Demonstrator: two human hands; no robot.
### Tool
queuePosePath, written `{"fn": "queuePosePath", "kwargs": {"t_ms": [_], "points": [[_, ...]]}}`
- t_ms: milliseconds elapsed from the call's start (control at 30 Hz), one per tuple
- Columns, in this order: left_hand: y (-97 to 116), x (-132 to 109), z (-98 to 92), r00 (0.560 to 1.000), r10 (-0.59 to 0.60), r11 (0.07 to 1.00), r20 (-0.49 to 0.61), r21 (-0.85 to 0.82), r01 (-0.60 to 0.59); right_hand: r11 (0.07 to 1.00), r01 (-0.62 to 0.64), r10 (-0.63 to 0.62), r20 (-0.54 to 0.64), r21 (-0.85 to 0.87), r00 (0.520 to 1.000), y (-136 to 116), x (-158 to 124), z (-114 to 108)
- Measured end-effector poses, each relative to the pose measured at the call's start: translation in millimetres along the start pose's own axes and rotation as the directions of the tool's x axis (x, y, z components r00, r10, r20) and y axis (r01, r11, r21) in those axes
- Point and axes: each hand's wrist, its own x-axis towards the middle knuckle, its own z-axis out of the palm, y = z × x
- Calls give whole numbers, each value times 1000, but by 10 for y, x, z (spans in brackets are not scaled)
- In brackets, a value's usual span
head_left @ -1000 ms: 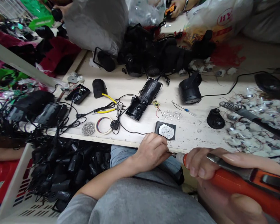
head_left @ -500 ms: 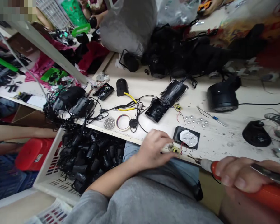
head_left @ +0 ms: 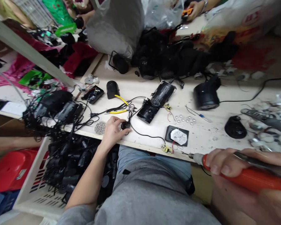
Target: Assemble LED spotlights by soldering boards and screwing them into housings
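My left hand [head_left: 113, 132] is at the front edge of the bench, thumb and fingers closed around a small round black part [head_left: 125, 125] on a black cable. My right hand [head_left: 227, 164] grips a red-orange electric screwdriver [head_left: 255, 179], its bit pointing left, just past the bench edge. Near the bit, a small yellow circuit board [head_left: 166, 149] lies at the edge. Red wires run from it toward a white LED plate [head_left: 178, 137] on a black square base. A dish of small metal balls or screws [head_left: 100, 127] sits left of my left hand.
Yellow-handled pliers [head_left: 118, 112] and an opened black housing [head_left: 155, 103] lie mid-bench. Several clear lenses [head_left: 184, 119] sit behind the LED plate. A black lamp body [head_left: 206, 95] stands at right. Below left, a white crate [head_left: 32, 187] holds black parts. Co-workers' hands show across the bench.
My left hand has moved left from the circuit board to the round black part and closed on it. The board now lies at the bench edge. My right hand still holds the screwdriver.
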Motion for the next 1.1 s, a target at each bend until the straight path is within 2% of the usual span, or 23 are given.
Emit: {"fn": "queuePosePath", "kwargs": {"t_ms": [67,133,200,233,300,367,433,500,567,667,867,967,1100], "points": [[37,2,-60,997,15,999,-69,-28,-17,993,117,-118,-63,-25,991,-30,59,63],[145,-1,-123,982,22,995,-186,-90,-39,985,163,-167,-75,-48,983,-50,116,81],[358,-9,-137,960,53,981,-276,-163,-102,981,184,-188,-81,-52,979,-57,166,65],[503,-15,-109,955,96,969,-281,-195,-155,979,197,-201,-88,-48,976,-56,187,51],[836,-28,26,935,241,919,-260,-250,-307,976,217,-219,-100,-31,971,-48,228,25],[1164,-42,248,890,390,830,-237,-328,-451,972,235,-236,-116,-23,965,-39,264,12],[1418,-53,495,848,492,744,-198,-411,-528,968,248,-250,-132,-27,959,-35,291,15],[1564,-57,702,830,533,710,-164,-446,-544,963,267,-270,-137,-42,953,-38,306,26],[1613,-49,834,834,542,724,-107,-445,-527,959,275,-281,-129,-61,951,-48,307,39],[1595,-29,905,852,522,766,-38,-418,-488,966,245,-256,-140,-86,957,-65,298,65],[1580,-27,920,859,509,777,-46,-406,-482,962,261,-268,-96,-77,959,-35,347,164],[1590,-31,939,857,513,775,-52,-402,-488,952,299,-299,11,-63,954,21,424,189],[1584,-37,968,862,506,786,-27,-398,-473,934,353,-338,174,-57,925,101,530,187]]}}
